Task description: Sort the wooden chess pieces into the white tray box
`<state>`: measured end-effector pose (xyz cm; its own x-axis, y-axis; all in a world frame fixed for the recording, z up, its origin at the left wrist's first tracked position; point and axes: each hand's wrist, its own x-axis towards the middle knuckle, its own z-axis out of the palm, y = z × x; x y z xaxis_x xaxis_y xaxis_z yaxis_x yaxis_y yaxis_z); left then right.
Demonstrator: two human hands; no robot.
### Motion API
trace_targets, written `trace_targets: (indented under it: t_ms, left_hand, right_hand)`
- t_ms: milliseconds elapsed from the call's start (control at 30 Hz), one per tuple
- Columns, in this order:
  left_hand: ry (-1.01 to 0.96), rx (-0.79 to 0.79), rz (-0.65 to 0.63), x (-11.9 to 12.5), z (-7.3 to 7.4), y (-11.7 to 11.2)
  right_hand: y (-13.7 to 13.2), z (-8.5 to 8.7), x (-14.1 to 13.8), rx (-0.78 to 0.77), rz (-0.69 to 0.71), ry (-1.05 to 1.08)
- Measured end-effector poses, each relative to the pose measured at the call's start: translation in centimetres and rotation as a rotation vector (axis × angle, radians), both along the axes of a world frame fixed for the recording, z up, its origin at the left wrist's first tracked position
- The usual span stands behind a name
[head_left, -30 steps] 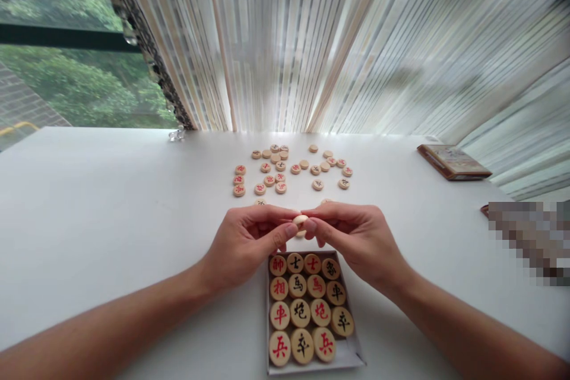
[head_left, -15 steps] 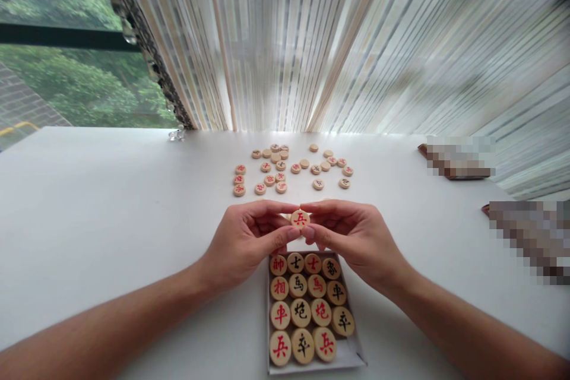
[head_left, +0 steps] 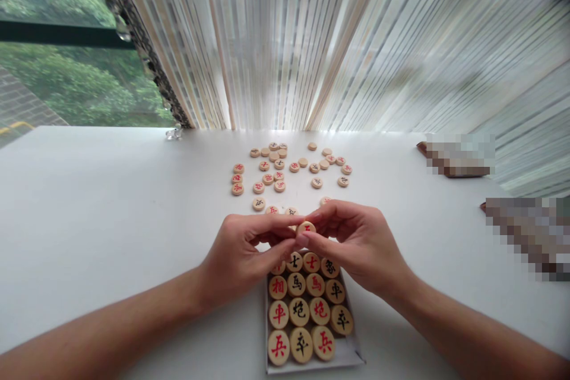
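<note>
A round wooden Chinese chess piece (head_left: 306, 227) with a red character is pinched in front of me, above the far edge of the box. My right hand (head_left: 358, 243) grips it between thumb and index finger. Thumb and index finger of my left hand (head_left: 243, 249) close on its left side. Below my hands lies a shallow white box (head_left: 351, 351) with rows of larger-looking chess pieces, red and black characters facing up. Its front right corner holds no piece. My left fingers partly cover a red-character piece (head_left: 276, 265) in the back left corner.
Several loose chess pieces (head_left: 279, 186) are scattered on the white table (head_left: 133, 208) beyond my hands, some face up, some blank side up. Two blurred-out brown-edged objects (head_left: 467, 173) lie to the right. A striped curtain (head_left: 276, 41) hangs behind the table.
The held piece has tipped and shifted slightly right and down. My left fingers have slid right and down, uncovering loose pieces behind them and covering part of the box's back left corner.
</note>
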<state>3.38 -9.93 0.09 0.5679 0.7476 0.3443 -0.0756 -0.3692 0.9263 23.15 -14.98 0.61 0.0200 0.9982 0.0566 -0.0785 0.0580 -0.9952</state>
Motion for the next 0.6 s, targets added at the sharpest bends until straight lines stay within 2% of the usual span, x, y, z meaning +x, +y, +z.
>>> trace_targets:
  t_ms: [100, 167, 433, 600]
  left_hand:
    - [0.009, 0.129, 0.014, 0.03, 0.28, 0.06]
    - [0.008, 0.148, 0.017, -0.03, 0.37, 0.1]
    - [-0.063, -0.156, 0.062, -0.09, 0.04, -0.06]
    - [-0.037, -0.187, 0.043, -0.05, -0.03, -0.14]
  right_hand:
    - [-0.05, 0.18, -0.11, -0.024, 0.004, 0.025]
    - [-0.03, 0.41, -0.12, -0.04, 0.031, 0.063]
    - [0.17, 0.89, 0.03, -0.073, 0.08, 0.101]
    - [0.12, 0.8, -0.16, -0.127, 0.086, 0.181]
